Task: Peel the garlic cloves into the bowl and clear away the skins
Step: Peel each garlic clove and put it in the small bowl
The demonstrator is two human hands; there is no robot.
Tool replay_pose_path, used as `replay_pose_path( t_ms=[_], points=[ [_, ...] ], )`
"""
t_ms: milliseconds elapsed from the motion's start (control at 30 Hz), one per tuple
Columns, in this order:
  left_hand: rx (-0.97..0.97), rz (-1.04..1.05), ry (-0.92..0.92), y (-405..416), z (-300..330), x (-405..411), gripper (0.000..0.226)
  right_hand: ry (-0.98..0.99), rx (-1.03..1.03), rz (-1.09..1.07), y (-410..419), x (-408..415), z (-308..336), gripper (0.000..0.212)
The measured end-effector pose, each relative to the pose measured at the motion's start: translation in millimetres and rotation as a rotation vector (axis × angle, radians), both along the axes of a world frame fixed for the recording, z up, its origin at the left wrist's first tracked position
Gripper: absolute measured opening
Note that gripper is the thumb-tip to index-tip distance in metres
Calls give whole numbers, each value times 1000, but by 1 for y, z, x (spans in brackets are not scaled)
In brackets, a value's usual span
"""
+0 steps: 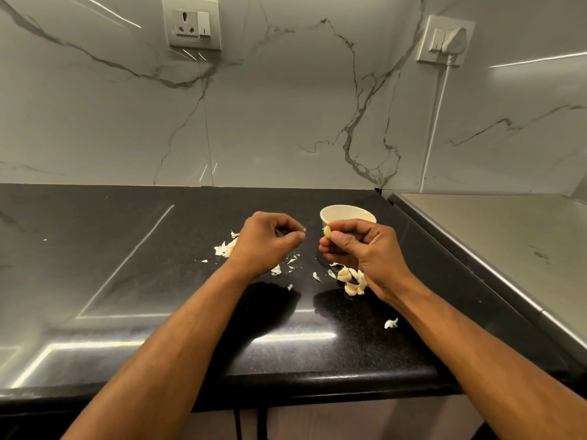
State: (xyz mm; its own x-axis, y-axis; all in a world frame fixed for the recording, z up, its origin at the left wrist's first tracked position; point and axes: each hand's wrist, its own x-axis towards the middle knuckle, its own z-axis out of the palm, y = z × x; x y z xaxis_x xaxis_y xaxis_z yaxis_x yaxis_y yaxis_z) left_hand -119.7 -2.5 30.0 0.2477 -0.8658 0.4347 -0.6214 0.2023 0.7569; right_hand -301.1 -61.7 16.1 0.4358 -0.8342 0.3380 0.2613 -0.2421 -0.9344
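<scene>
Presently I am observing the right hand pinching a peeled garlic clove before the bowl; left hand fingers curling, apparently empty. Clove is looking light, slippery; gripping mid-body advised.

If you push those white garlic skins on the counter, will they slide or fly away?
The garlic skins look thin and curled, so they are probably very light and may scatter at a nudge. The black counter is glossy, so they would likely slide easily. Being flaky, they may crumple when pinched.
</scene>
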Motion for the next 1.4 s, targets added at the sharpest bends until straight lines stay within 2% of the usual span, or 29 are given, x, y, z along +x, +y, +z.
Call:
replay_pose_path(
  t_ms=[33,100,267,533,633,800,967,1100,1267,1400],
  points=[
    [-20,-64,89,2,2,-7,4,12,-11,-4,0,0,0,10],
    [-26,-163,207,7,5,-18,11,35,-43,-14,0,1,-1,8],
    [1,-225,253,8,4,-20,7,96,-130,-26,1,2,-2,9],
    [68,-261,430,7,2,-20,7,104,-132,7,2,1,-1,12],
    [83,-262,389,6,2,-21,8,98,-123,12,2,1,0,13],
    [32,-181,177,2,-2,-20,11,95,-143,-28,2,1,-1,15],
    [8,-162,164,-1,-4,-16,9,90,-156,-58,2,0,-1,17],
    [11,-202,179,0,-4,-17,23,103,-200,-96,0,-1,-1,20],
    [8,-244,251,3,-2,-18,6,192,-331,-173,-4,-1,-3,20],
    [34,-253,223,3,-3,-18,8,271,-446,-212,-3,-1,-4,15]
  ],
)
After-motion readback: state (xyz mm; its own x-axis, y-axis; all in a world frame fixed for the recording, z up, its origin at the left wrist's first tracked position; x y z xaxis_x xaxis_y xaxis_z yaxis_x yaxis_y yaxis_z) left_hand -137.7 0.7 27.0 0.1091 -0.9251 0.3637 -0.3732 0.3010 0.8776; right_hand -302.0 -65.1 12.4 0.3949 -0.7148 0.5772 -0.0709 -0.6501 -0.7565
